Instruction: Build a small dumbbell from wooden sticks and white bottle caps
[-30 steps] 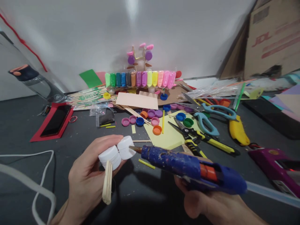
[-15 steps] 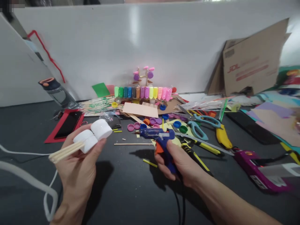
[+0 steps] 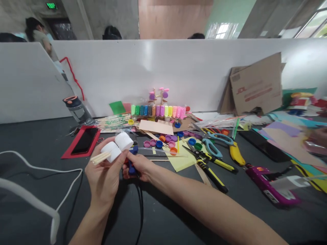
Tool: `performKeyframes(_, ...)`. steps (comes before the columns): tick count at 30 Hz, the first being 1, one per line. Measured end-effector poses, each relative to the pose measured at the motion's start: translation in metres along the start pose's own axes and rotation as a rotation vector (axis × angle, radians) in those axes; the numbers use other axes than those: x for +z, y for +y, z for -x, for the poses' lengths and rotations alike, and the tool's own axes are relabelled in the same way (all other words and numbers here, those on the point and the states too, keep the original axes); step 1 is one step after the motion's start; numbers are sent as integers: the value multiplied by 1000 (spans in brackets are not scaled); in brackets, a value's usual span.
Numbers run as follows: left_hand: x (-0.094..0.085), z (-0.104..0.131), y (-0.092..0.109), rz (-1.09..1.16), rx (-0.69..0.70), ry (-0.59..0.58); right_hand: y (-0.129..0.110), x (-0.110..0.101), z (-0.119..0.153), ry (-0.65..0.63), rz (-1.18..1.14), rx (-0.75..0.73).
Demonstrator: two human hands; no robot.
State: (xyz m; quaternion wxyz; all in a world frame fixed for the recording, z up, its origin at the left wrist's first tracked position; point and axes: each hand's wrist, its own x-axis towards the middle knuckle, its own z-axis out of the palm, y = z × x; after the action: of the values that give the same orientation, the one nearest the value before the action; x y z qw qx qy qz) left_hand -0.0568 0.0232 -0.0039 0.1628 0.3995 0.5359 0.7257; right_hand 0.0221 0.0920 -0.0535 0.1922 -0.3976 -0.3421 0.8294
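Two white, short cylindrical pieces sit side by side in my left hand, its fingers closed around them. A bundle of pale wooden sticks juts toward me from the nearer piece. My right hand grips a blue hot glue gun by its handle, just behind and right of my left hand. The gun's nozzle is hidden behind the white pieces and my left fingers, so I cannot tell whether it touches them. A clear glue stick extends from the gun's back.
Coloured bottle caps, yellow paper, pliers and blue-handled scissors lie to the right. A phone rests on red paper at left. A purple power strip stands far right; a white cable crosses the left side.
My right hand has moved left with the glue gun, bringing it behind the white pieces. The view has tilted up, showing people beyond the partition.
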Motion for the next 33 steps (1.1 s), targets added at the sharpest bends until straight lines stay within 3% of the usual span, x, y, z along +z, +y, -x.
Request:
performKeyframes(4,1,4,4,-31,-54,-76,-3,2,-7,-16,199,-7)
performKeyframes(8,3,9,8,-5,-106,-197,-18,-19,31,-56,450,-86)
performKeyframes(12,7,17,12,85,-196,-337,-34,-41,94,94,550,-456)
performKeyframes(15,11,26,16,85,-196,-473,-42,-46,136,254,583,-782)
performKeyframes(17,13,32,18,75,-183,-522,-44,-44,155,268,892,-1105)
performKeyframes(19,16,37,19,93,-194,-535,-46,-40,164,211,1189,-1237)
performKeyframes(22,19,40,20,122,-216,-543,-47,-35,164,170,1422,-1217)
performKeyframes(26,21,37,20,106,-156,-558,-48,-36,160,178,1479,-1141)
performKeyframes(30,17,33,14,71,-201,-538,-49,-49,158,162,1335,-1120)
performKeyframes(33,14,33,8,110,-280,-586,-44,-63,154,143,1101,-1019)
